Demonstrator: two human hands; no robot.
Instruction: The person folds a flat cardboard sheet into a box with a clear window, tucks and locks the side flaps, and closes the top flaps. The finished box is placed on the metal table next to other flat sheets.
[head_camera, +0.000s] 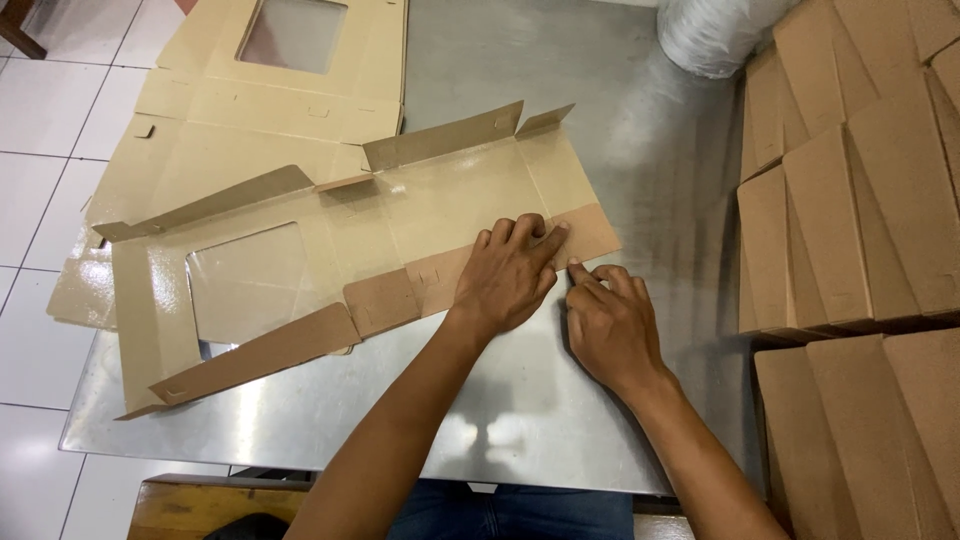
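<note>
Head view is showing the flat box blank (400, 225) lying along the tabletop (520, 400), long axis left to right; left hand (508, 275) is pressing its near flap with fingers flat; right hand (612, 325), fingers curled, is touching the flap's edge just beside it.

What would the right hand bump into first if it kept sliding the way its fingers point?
The right hand points up and left, so its fingertips would likely meet the near flap of the flat cardboard box first, right beside the left hand pressing there.
</note>
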